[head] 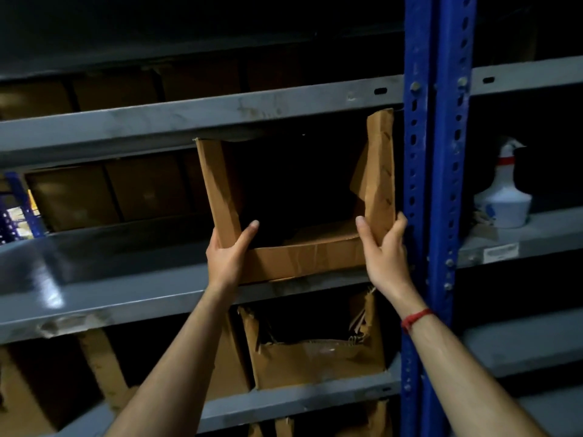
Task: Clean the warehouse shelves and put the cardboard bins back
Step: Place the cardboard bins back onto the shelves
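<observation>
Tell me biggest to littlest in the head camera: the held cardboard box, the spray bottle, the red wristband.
1. cardboard box, clearly largest.
2. spray bottle.
3. red wristband, smallest, though it is nearest the camera.

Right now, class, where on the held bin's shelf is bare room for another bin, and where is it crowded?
Bare grey shelf lies left of the held cardboard bin. Crowded on the right: the bin's wall stands close beside the blue upright.
</observation>
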`<state>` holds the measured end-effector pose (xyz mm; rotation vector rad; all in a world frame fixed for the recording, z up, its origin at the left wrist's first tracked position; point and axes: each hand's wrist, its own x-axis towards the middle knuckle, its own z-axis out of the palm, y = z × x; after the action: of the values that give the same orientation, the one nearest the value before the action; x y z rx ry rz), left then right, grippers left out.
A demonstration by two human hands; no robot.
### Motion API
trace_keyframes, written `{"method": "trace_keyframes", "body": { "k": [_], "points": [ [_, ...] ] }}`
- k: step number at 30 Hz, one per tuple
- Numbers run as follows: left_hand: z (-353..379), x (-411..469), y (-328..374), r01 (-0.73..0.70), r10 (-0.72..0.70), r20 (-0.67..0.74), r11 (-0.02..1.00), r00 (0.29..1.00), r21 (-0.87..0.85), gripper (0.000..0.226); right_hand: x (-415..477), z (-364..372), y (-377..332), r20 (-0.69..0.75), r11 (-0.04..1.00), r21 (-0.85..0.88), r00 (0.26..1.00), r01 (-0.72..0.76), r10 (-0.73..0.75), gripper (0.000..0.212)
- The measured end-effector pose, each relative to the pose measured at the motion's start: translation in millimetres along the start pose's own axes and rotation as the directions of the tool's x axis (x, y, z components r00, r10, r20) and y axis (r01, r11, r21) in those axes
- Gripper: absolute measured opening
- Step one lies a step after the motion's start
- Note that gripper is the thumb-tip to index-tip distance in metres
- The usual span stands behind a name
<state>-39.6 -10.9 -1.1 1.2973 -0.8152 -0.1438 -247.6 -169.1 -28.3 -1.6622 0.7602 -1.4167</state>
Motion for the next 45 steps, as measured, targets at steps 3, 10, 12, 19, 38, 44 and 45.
{"method": "trace_keyframes", "body": {
  "k": [3, 10, 12, 19, 38, 44, 45],
  "points": [
    [-3, -4, -4, -0.026, 0.025, 0.029, 0.999, 0.999, 0.036, 0.050, 6, 3, 8, 0.044, 0.999, -0.018, 0.998, 0.034, -0.034, 0.082],
    [5, -3, -8, -0.062, 0.070, -0.048, 0.987, 0.996, 0.150, 0.053, 25, 10, 14, -0.006, 0.993, -0.068, 0.995, 0.098, -0.099, 0.086],
    [6, -8, -11, -0.066, 0.077, -0.045, 0.976, 0.996, 0.207, 0.067, 22, 13, 14, -0.034, 0.993, -0.060, 0.994, 0.103, -0.105, 0.085],
    [-6, -57, -14, -0.090, 0.091, 0.005, 0.972, 0.996, 0.219, 0.102, -50, 31, 35, -0.043, 0.956, -0.099, 0.958, 0.277, -0.282, 0.096],
    [-264, -370, -66, 0.475, -0.183, -0.726, 0.853, 0.663, 0.218, 0.052, -366, 194, -14, 0.705, 0.874, 0.456, 0.667, -0.169, -0.239, 0.058],
    [-342, -462, -60, 0.608, -0.246, -0.828, 0.782, 0.503, 0.137, 0.049, -478, 235, -44, 0.886, 0.905, 0.333, 0.417, -0.264, -0.205, 0.056],
    [-355, -477, -60, 0.624, -0.250, -0.849, 0.773, 0.466, 0.115, 0.048, -497, 241, -49, 0.908, 0.913, 0.306, 0.372, -0.269, -0.195, 0.055]
  ]
}}
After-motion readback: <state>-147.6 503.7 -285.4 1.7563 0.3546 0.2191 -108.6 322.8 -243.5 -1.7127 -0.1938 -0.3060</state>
